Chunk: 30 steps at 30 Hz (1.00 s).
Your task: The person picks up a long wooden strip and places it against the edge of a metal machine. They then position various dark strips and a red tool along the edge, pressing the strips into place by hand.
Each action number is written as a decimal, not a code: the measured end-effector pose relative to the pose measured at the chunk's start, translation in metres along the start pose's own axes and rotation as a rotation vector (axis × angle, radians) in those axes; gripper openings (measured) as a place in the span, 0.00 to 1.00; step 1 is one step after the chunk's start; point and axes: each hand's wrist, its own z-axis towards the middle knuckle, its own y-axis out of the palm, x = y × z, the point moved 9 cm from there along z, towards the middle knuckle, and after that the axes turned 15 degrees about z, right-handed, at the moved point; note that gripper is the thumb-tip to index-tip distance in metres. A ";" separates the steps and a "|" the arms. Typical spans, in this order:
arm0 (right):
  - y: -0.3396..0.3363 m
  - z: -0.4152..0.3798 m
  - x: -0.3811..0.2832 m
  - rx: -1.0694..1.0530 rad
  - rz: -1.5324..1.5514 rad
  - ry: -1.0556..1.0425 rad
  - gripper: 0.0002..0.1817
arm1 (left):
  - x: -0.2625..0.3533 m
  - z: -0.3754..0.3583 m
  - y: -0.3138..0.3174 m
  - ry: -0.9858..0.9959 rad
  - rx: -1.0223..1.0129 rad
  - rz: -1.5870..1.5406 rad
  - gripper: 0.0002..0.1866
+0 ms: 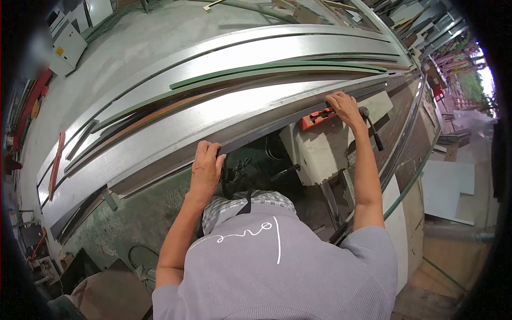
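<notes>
- Through the head view I look down past a grey shirt [320, 261] onto both bare hands, set well apart along one long dark metal strip [266, 129].
- That strip is where the work is: it runs from the left hand up toward the far right, along the near side of a brownish-grey metal length [136, 175].
- I see the left hand [205, 169] with its fingers bent over the strip and its thumb on the near side, only a small gap between them, so I read it as holding the strip there.
- I see the right hand [346, 109] farther along, its fingers curled loosely at the strip's edge; its thumb is hidden from me, so I cannot tell how firmly it grips.
- Just beside the right hand I have an orange tool [316, 119]; I cannot tell whether the fingers touch it.
- Below that tool sits a pale block [320, 157], and a dark lever [377, 140] hangs to the right of the forearm.
- Beyond the hands I make out bright metal sheets [224, 50], with a green strip [277, 66] lying lengthwise across them and a red bar [55, 166] near their left end.
- On the right, lower down, lies a white panel [445, 184].
</notes>
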 end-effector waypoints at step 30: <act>-0.020 0.015 0.050 -0.018 -0.305 -0.178 0.18 | -0.020 -0.014 -0.012 0.004 -0.073 0.107 0.13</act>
